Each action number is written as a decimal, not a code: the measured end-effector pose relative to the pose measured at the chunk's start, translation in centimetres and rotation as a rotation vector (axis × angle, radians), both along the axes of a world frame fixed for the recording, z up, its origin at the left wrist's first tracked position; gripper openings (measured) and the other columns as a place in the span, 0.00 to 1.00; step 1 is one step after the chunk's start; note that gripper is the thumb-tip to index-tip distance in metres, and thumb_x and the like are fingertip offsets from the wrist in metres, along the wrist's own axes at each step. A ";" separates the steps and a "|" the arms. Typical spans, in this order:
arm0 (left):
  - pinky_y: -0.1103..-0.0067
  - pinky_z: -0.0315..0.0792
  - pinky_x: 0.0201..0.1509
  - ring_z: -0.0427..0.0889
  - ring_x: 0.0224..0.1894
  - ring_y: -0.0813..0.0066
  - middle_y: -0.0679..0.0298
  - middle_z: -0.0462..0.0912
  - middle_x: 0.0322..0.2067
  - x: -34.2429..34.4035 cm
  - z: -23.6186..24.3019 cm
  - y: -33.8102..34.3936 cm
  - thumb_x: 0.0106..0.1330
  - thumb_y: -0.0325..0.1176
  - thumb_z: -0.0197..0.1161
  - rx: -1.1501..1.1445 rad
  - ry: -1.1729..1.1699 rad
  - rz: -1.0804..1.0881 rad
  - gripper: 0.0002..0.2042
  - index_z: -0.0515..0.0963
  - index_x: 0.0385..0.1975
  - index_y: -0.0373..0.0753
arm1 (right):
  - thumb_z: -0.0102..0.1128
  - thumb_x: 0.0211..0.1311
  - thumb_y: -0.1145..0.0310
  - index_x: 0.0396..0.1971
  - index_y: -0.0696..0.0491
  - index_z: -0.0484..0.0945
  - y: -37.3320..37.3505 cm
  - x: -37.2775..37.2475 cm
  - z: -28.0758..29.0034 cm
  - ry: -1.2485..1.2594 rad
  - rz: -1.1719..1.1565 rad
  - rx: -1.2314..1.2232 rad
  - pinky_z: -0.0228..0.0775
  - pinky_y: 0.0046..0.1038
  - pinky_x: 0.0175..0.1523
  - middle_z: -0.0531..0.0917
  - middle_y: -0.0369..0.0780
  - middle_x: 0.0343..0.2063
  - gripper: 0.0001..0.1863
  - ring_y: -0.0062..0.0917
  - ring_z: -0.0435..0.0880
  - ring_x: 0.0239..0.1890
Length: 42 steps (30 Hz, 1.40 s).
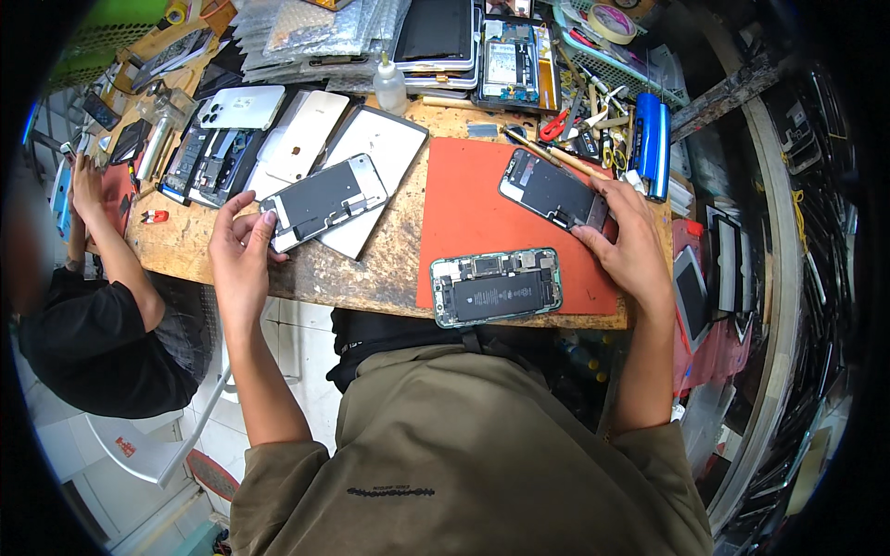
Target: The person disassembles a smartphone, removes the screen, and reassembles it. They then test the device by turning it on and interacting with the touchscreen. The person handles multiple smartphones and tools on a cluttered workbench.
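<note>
My left hand [243, 246] grips one end of a phone screen [324, 199], its dark back side up with a white rim. It is over a flat white tablet-like panel [385, 144]. On the right, my right hand [626, 236] holds a second phone screen [547, 190] by its near right corner, also back side up, above an orange mat [464, 204]. Between my hands, at the mat's front edge, lies an opened phone body [496, 287] with a green frame. Its black battery and boards show.
A squeeze bottle [389, 85] stands behind the white panel. Phone parts and an opened device [218, 153] crowd the left. Tools, red-handled pliers [554, 125] and a blue cylinder [652, 144] sit at the back right. A co-worker's arm [116, 232] works at far left.
</note>
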<state>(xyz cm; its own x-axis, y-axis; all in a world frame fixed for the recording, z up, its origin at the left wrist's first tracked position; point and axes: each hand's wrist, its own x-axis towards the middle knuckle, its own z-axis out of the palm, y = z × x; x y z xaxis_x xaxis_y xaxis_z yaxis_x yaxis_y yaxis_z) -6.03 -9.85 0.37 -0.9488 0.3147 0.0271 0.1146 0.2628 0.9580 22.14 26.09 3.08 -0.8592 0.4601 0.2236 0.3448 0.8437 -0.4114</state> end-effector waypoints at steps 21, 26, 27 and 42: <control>0.73 0.77 0.36 0.82 0.29 0.68 0.56 0.89 0.32 -5.2 2.3 4.6 0.70 0.37 0.71 -0.469 0.510 0.006 0.14 0.85 0.47 0.34 | 0.63 0.70 0.80 0.56 0.58 0.80 -2.2 0.9 -2.0 0.398 -0.134 -0.543 0.72 0.21 0.37 0.81 0.35 0.28 0.16 0.14 0.76 0.29; 0.75 0.76 0.37 0.82 0.29 0.72 0.57 0.88 0.31 -4.5 2.0 3.3 0.73 0.32 0.67 -0.567 0.504 0.009 0.11 0.83 0.49 0.34 | 0.61 0.73 0.78 0.56 0.60 0.78 -3.0 1.3 -3.1 0.484 -0.183 -0.618 0.73 0.20 0.43 0.83 0.35 0.36 0.14 0.14 0.79 0.38; 0.75 0.76 0.37 0.82 0.29 0.73 0.58 0.87 0.30 -4.7 1.6 3.1 0.73 0.31 0.67 -0.532 0.494 -0.035 0.11 0.83 0.49 0.34 | 0.61 0.73 0.78 0.56 0.61 0.77 -3.2 1.3 -3.3 0.498 -0.178 -0.644 0.73 0.19 0.44 0.83 0.35 0.38 0.14 0.14 0.80 0.39; 0.65 0.75 0.53 0.83 0.49 0.54 0.53 0.84 0.47 9.2 3.6 6.9 0.61 0.36 0.75 -0.258 0.612 -0.672 0.21 0.80 0.52 0.36 | 0.58 0.74 0.81 0.63 0.64 0.71 -3.8 0.1 -1.7 0.648 -0.052 -0.971 0.74 0.19 0.52 0.83 0.37 0.45 0.19 0.14 0.80 0.47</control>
